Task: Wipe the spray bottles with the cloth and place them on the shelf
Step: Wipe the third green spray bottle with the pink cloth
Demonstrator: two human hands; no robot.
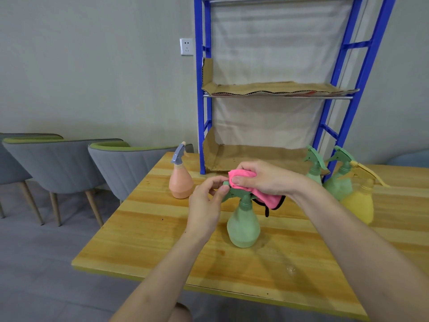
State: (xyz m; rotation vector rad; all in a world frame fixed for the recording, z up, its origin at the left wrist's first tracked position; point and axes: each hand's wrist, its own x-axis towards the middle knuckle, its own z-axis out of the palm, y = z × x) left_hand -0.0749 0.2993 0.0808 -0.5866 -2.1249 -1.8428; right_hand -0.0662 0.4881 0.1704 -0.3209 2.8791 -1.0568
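**Clerk:** Start from the near edge, please.

**Inspector:** Wooden worktop [162, 240], banded pale and dark. Two bare forearms reach in from the bottom of the frame. A green spray bottle [243, 226] stands upright at frame centre, base on the worktop.

**Clerk:** State of each grip?

**Inspector:** Left grip [206, 205], a bare hand: fingers curled, thumb and fingertip pinching the nozzle end of that bottle's spray head. Right grip [262, 180]: closed round a pink cloth [267, 196], which is bunched in the fingers and laid over the top of the same spray head. A dark-edged corner of the cloth hangs down to the right of the bottle neck.

**Clerk:** Other bottles?

**Inspector:** Peach spray bottle [180, 182] with a grey-blue head, upright, left of centre, apart from the hands. Yellow bottle [358, 203] at the right, partly behind the right forearm. Just behind it, two green bottles [339, 182] close together by the shelf's right upright; I cannot tell whether they stand on the shelf or the worktop.

**Clerk:** And the shelf?

**Inspector:** Blue shelf [203, 112] stands at the far side of the worktop, against the wall. Cardboard [255, 156] lines its lowest level, and a second sheet lies on the level above. Grey chairs [58, 159] stand at far left; a wall socket [186, 46] sits upper centre.
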